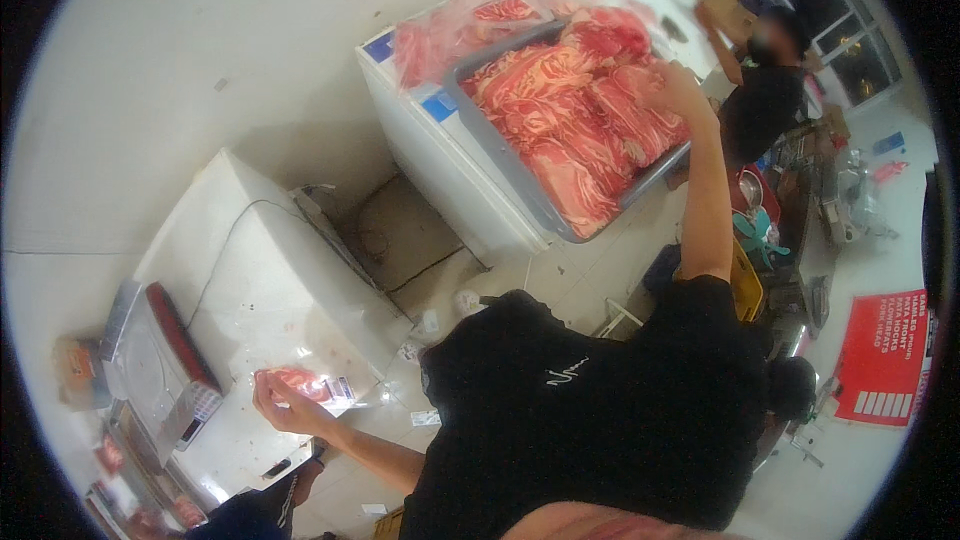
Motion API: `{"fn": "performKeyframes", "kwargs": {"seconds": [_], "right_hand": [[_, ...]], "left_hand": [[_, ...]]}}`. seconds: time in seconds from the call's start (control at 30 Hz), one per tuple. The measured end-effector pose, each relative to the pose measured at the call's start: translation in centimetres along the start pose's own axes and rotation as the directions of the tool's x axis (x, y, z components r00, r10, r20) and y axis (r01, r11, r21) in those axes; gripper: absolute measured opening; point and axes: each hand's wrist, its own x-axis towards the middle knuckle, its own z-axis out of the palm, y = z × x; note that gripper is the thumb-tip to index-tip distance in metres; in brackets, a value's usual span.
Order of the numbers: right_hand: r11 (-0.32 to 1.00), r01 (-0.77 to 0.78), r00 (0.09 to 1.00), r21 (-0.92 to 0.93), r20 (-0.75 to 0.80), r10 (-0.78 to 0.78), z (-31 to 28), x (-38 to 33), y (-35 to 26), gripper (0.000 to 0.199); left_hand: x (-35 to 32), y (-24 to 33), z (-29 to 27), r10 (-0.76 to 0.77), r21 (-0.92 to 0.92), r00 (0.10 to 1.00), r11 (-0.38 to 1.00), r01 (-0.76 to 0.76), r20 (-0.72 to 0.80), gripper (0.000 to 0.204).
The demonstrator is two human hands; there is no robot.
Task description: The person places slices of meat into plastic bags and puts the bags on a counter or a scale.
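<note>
Far left, one scale-like appliance [184,340] with a dark-red side, standing on a white chest freezer [270,280]. Near that freezer's front edge, one clear plastic packet of red meat [305,382], lying flat, with your left hand [284,408] at its left side; the fingers are partly curled and seem to touch the plastic, but you cannot tell from this view whether they grip it. Handling, as judged: light and limp, the film likely slick; best taken by a plastic edge or supported flat from beneath. Centre top, one loose sheet of pinkish clear plastic [425,48] with meat showing through, spread beside the tub on a second chest freezer [455,175]. Upper centre, one grey rectangular tub [497,137], tilted in the view, filled with thin, fat-streaked meat slices [545,90] in folded heaps. Handling, as judged: soft, floppy, moist and easily torn; a small bundle taken from below should keep its shape better than a single corner, while the full tub would be heavy and is best held by opposite rims. At its right side, your right hand [677,92] rests on the slices, fingers bent down; their tips blur into the meat, so whether they close on any cannot be told. Farther right, one co-worker in black [762,105]; lastly, one red wall sign [880,360].
</note>
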Motion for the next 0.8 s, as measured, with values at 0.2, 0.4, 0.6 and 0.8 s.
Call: {"fn": "performKeyframes", "kwargs": {"seconds": [0.2,0.4,0.6,0.8], "right_hand": [[0.926,-0.057,0.998,0.373,-0.012,0.066,-3.9,-1.6,-2.8,0.053],[0.448,0.003,0.981,0.894,-0.090,0.173,-10.6,-5.7,-6.5,0.023],[0.218,-0.132,0.961,0.967,0.179,-0.212,-7.7,-8.4,-20.5,0.038],[0.332,0.015,0.906,0.943,0.128,-0.403,-2.1,-10.3,-26.9,0.031]], "left_hand": [[-0.8,1.4,3.1,0.215,0.091,0.972,0.971,-0.223,0.092,0.017],[-3.6,7.7,7.3,0.052,-0.265,0.954,0.964,0.029,0.294,0.010],[-9.3,18.8,14.5,0.211,-0.568,0.536,0.448,0.690,0.817,0.063],[-14.1,23.8,18.3,0.158,-0.226,0.190,0.250,0.942,0.969,0.060]]}}
